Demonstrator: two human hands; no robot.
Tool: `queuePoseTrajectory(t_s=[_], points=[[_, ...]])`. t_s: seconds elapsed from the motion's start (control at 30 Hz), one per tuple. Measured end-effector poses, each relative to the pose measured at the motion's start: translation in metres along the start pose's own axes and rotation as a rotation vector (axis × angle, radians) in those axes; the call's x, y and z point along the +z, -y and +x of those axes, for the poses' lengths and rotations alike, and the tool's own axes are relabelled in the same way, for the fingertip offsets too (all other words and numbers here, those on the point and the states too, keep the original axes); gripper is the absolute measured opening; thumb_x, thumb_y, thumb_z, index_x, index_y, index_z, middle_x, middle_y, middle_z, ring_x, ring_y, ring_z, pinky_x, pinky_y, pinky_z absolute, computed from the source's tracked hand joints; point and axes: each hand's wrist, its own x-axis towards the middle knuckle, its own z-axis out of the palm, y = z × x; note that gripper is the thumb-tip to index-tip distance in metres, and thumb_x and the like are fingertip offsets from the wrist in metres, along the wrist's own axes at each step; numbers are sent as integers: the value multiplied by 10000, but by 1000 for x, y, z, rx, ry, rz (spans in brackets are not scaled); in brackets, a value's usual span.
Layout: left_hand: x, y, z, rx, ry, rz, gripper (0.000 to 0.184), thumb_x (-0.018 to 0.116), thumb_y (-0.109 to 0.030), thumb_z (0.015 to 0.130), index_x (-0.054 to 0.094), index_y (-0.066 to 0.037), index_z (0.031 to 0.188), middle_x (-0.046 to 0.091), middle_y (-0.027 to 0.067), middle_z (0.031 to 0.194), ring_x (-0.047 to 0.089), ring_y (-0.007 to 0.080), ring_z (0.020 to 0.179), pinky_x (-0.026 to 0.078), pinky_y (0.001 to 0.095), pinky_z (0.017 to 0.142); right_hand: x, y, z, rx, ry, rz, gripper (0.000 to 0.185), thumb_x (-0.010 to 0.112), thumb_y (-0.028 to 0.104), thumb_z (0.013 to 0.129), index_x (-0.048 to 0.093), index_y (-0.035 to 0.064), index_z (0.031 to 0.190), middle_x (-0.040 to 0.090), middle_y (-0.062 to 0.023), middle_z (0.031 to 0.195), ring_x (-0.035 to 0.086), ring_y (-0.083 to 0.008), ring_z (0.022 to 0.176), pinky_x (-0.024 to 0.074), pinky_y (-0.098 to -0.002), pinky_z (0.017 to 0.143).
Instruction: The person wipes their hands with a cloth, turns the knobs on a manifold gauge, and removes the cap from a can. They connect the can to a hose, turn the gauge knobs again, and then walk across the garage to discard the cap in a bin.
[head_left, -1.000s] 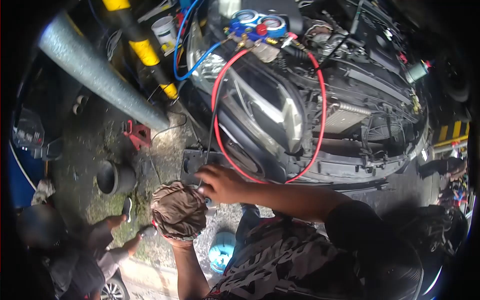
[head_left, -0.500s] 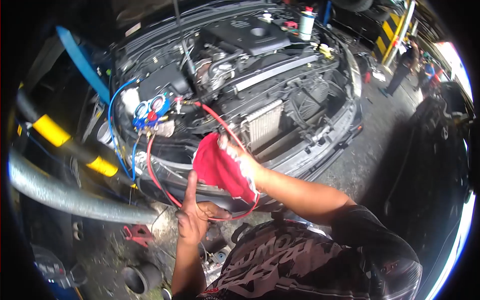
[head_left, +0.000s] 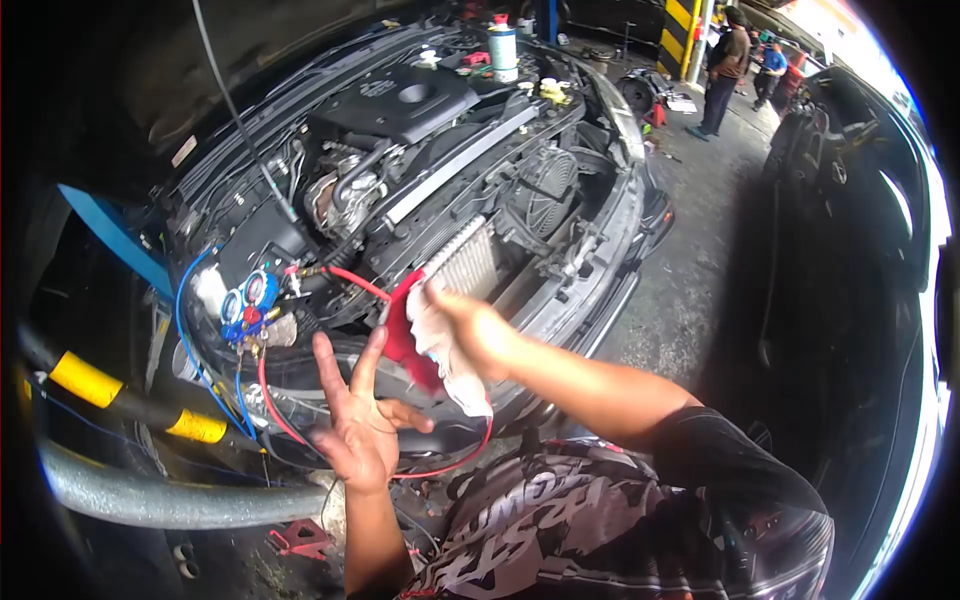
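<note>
My right hand (head_left: 478, 328) grips a red and white cloth (head_left: 445, 362), which hangs down in front of the car's open front end. Palm up with its fingers spread, my left hand (head_left: 360, 425) holds nothing and is just left of the cloth. Behind the cloth runs a red hose (head_left: 355, 283), partly covered by it. A blue manifold gauge set (head_left: 247, 305) with two round dials rests at the left of the engine bay, and its hoses loop down past my left hand.
The black engine cover (head_left: 395, 105) lies beyond my hands. A spray can (head_left: 502, 52) stands at the back of the bay. A thick metal pipe (head_left: 190, 497) and a yellow-banded bar (head_left: 90, 380) are at left. Two people (head_left: 725, 75) stand far right, past a dark car (head_left: 850, 250).
My left hand has opened from a pointing shape into spread fingers. In my right hand the cloth has turned, showing more white. The view has shifted, bringing the people into fuller sight.
</note>
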Motion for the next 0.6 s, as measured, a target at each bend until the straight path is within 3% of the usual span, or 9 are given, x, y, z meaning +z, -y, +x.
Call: queuePoseTrajectory(t_s=[0.07, 0.13, 0.23, 0.27, 0.33, 0.4, 0.43, 0.53, 0.6], points=[[8, 8, 5, 10, -10, 18, 1214, 377, -941, 866, -116, -199, 1691, 297, 320, 1661, 642, 362, 1214, 558, 441, 947, 14, -11, -15, 194, 43, -35, 505, 463, 532, 1105, 649, 80, 1231, 683, -51, 887, 678, -190, 730, 576, -367, 670], [-2, 26, 18, 51, 46, 230, 1119, 283, -908, 926, -68, -186, 1706, 308, 310, 1667, 330, 369, 1542, 254, 468, 1260, 10, -75, -5, -76, 232, -320, 356, 574, 364, 1105, 644, 45, 1244, 717, -53, 1064, 659, -170, 993, 543, -373, 907], [-4, 40, 16, 77, 83, 361, 980, 172, -820, 1006, -35, -170, 1710, 316, 311, 1663, 274, 377, 1572, 111, 490, 1288, 5, -59, -15, -265, 79, -825, 243, 670, 252, 1052, 678, 19, 1123, 722, -82, 1001, 661, -142, 954, 532, -366, 853], [-10, 49, 15, 102, 18, 397, 1031, 239, -849, 982, -26, -169, 1710, 287, 286, 1686, 431, 372, 1484, 381, 468, 1184, -3, -51, -15, -395, 66, -1026, 235, 688, 237, 1035, 673, 14, 1106, 719, -93, 987, 666, -141, 943, 536, -371, 835], [-7, 30, 11, -40, -30, 386, 1081, 304, -871, 954, -8, -164, 1710, 259, 265, 1702, 550, 345, 1365, 527, 380, 951, -4, -31, -22, -633, 91, -1389, 225, 725, 208, 1000, 664, 4, 1074, 713, -115, 959, 676, -139, 921, 544, -381, 798], [0, 8, 14, -74, -141, 212, 1141, 445, -871, 912, 39, -160, 1707, 226, 237, 1717, 695, 292, 1148, 601, 260, 578, -1, -21, -18, -697, -25, -1085, 230, 729, 226, 998, 646, 13, 1022, 697, -87, 839, 682, -170, 732, 562, -377, 672], [-1, 2, 17, 42, -150, 126, 1198, 535, -852, 882, 26, -134, 1695, 149, 245, 1723, 667, 390, 1205, 688, 412, 677, 1, -23, -14, -480, -64, -624, 228, 673, 266, 1048, 659, 38, 1057, 706, -44, 830, 678, -183, 678, 566, -355, 641], [16, 4, 27, 189, -87, -69, 1160, 606, -760, 898, 48, -130, 1696, 100, 208, 1738, 457, 475, 1437, 690, 481, 708, -2, -18, -15, 99, 117, 105, 470, 623, 430, 1055, 637, 7, 1259, 731, -143, 1118, 707, -246, 981, 568, -415, 876], [-2, 48, 32, 108, 106, 160, 1095, 512, -725, 978, -11, -84, 1696, 21, 170, 1771, 384, 437, 1507, 485, 554, 1114, 15, -48, -28, -48, 36, -381, 436, 673, 339, 1037, 618, -12, 1290, 715, -106, 1138, 684, -210, 1015, 548, -391, 929]])
